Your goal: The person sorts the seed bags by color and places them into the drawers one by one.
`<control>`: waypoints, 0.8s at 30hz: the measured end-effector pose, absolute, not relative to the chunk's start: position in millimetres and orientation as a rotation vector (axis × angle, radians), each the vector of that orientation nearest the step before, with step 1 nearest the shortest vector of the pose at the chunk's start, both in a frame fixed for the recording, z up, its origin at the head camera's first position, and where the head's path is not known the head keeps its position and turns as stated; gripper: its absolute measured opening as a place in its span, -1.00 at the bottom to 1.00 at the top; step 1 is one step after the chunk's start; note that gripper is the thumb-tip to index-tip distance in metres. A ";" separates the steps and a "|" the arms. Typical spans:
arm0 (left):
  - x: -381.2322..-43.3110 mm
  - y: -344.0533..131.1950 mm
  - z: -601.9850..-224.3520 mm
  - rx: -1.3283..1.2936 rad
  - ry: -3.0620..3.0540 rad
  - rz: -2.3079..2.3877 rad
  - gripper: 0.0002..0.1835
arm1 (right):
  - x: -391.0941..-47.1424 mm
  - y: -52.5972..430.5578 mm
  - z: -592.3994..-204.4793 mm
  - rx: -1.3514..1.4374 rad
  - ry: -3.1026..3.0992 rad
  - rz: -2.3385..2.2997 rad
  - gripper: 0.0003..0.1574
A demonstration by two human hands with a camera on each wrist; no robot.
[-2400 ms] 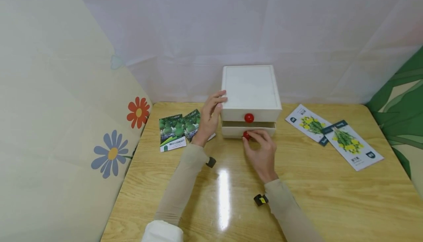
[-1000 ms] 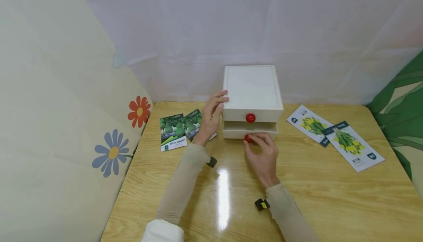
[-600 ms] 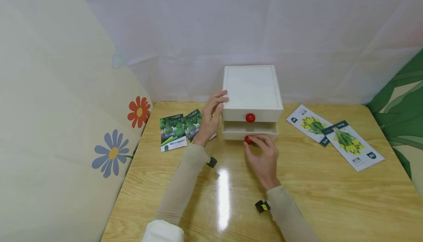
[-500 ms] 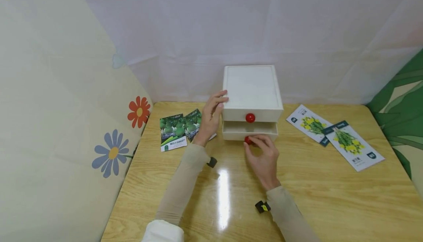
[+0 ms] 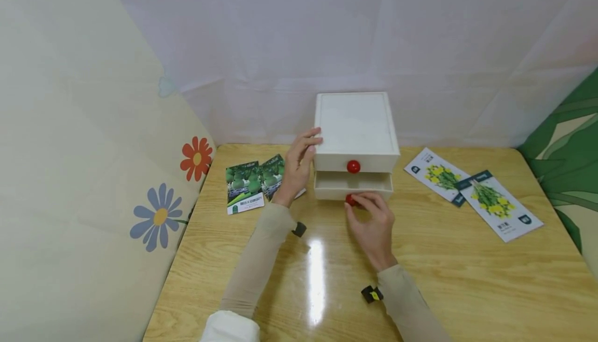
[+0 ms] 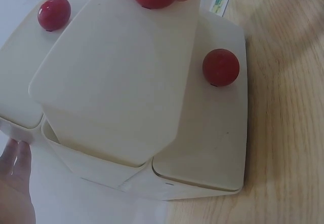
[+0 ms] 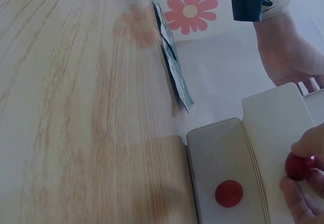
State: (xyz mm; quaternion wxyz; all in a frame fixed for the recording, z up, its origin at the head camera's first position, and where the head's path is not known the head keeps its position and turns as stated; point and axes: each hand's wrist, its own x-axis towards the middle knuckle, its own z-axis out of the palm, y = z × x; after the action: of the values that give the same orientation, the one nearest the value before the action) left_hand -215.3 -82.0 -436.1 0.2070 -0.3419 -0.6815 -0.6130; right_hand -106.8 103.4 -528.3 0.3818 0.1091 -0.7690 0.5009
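A small white drawer cabinet (image 5: 357, 123) stands at the back of the table, its drawers fitted with round red knobs. Its middle drawer (image 6: 116, 72) is pulled partly out, and the inside that shows in the head view looks bare. My right hand (image 5: 375, 228) pinches that drawer's red knob (image 5: 350, 200) between thumb and fingers. Against the cabinet's left side rests my left hand (image 5: 295, 168), its fingertips at the top edge and its fingers fairly straight. The wrist views also show a closed bottom drawer with its own knob (image 6: 221, 67); from the head it is hidden.
Two green printed packets (image 5: 245, 186) lie left of the cabinet, partly behind my left hand. On the right, two overlapping packets with yellow flowers (image 5: 497, 204) lie on the wooden table (image 5: 444, 285). A pale cloth wall (image 5: 280, 30) rises behind.
The middle drawer has slid farther out towards me, with my right hand moving back along with its knob. My left hand has stayed on the cabinet's side.
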 end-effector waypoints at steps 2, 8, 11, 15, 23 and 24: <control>-215.5 -81.9 -436.6 -0.951 -1.898 -1.708 -0.73 | -106.4 103.6 -528.7 0.281 -1.958 1.278 -0.65; -216.6 -81.5 -437.5 -0.952 -1.892 -1.711 -0.73 | -102.9 104.7 -528.7 0.267 -1.997 1.281 -0.68; -216.4 -81.7 -437.3 -0.951 -1.891 -1.715 -0.73 | -101.3 104.8 -529.1 0.270 -2.002 1.285 -0.69; -216.6 -82.1 -437.5 -0.949 -1.894 -1.713 -0.73 | -100.1 104.7 -530.0 0.275 -1.997 1.300 -0.68; -219.4 -81.2 -441.0 -0.947 -1.885 -1.719 -0.74 | -96.3 104.8 -531.7 0.262 -2.009 1.296 -0.69; -219.3 -81.0 -440.9 -0.947 -1.885 -1.720 -0.74 | -95.6 104.7 -531.6 0.263 -2.007 1.300 -0.69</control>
State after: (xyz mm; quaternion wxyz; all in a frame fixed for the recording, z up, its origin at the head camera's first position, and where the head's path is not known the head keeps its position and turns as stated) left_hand -219.3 -81.0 -440.9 0.2085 -0.3402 -0.6774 -0.6180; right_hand -95.6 104.7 -531.6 0.3596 0.1018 -0.7785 0.5043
